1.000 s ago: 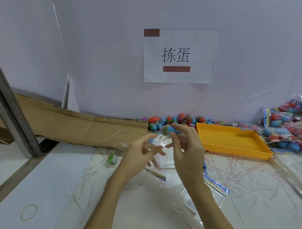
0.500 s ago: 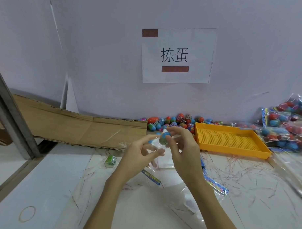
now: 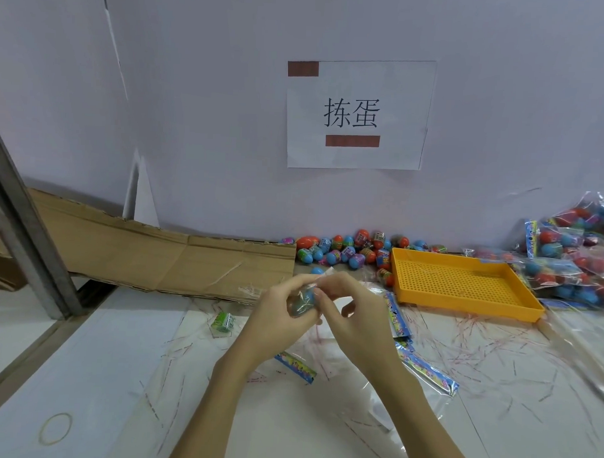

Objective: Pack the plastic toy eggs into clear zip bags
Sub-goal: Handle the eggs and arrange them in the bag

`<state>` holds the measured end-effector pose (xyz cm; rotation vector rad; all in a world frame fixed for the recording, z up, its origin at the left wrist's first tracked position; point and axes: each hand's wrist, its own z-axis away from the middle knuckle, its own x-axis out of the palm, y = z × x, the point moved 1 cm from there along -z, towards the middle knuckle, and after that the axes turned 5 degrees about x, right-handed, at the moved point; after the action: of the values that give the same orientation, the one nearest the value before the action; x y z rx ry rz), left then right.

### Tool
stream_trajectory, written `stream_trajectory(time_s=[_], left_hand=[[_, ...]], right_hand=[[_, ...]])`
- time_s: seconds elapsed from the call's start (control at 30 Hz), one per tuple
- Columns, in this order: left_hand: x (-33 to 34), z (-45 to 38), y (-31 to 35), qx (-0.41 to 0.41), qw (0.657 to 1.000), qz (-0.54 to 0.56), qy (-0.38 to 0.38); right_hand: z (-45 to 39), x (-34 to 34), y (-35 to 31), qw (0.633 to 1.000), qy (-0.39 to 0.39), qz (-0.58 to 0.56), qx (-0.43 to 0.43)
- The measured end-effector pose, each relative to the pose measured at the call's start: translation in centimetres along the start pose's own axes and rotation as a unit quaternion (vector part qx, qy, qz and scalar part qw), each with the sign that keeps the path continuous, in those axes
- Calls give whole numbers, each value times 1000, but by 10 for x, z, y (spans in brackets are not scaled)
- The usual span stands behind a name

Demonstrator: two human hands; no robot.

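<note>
Change: both hands have closed together since the earlier frames; the egg that was held up at the right fingertips now sits lower, between the two hands.
Hands: two. The left hand (image 3: 273,317) curls its fingers round the egg through clear film. The right hand (image 3: 356,313) pinches the film at the egg's top with thumb and forefinger, its other fingers curled.
Egg in hand: one toy egg (image 3: 303,299), blue and green, at frame centre, wrapped in a clear bag (image 3: 326,274). Its long axis appears to run roughly up the frame, tilted slightly right; which end is the narrow one cannot be told.
Loose eggs: one heap (image 3: 348,247) against the wall at centre right, more than a dozen, red, blue and green; an exact count cannot be made. They lie at mixed angles.
Tray: one orange perforated tray (image 3: 463,286), right of centre; no eggs show inside it. One egg (image 3: 384,276) lies just beside its left wall.
Filled bags: a pile (image 3: 573,259) at the right edge, each holding several red and blue eggs; bag count unclear.
Flat bags: several clear bags with coloured header strips (image 3: 422,366) lie on the table (image 3: 84,351) under and right of the hands.
Other items: one green wrapped piece (image 3: 223,322) left of the hands; one rubber band (image 3: 55,428) at lower left; one cardboard sheet (image 3: 176,258) along the wall; one paper sign (image 3: 356,114) above.
</note>
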<state>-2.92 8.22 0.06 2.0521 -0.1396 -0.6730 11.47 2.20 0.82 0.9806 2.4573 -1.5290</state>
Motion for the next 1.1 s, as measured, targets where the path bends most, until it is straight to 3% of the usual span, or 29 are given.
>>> stream_trajectory(time_s=[0.1, 0.27, 0.47, 0.63, 0.83, 1.1], left_hand=[[-2, 1, -2, -1, 1000, -4, -11], [-4, 0, -4, -2, 998, -59, 12], [-3, 3, 0, 110, 970, -215, 31], [1, 4, 4, 131, 964, -228, 39], [3, 0, 7, 22, 975, -222, -6], [3, 2, 8, 18, 962, -272, 5]], right_hand=[[3, 6, 2, 999, -40, 29, -4], [3, 8, 3, 996, -82, -20, 26], [4, 10, 3, 991, -111, -26, 66], [5, 10, 4, 997, -47, 9, 64], [3, 9, 4, 997, 41, 66, 4], [3, 9, 10, 996, -1, 89, 3]])
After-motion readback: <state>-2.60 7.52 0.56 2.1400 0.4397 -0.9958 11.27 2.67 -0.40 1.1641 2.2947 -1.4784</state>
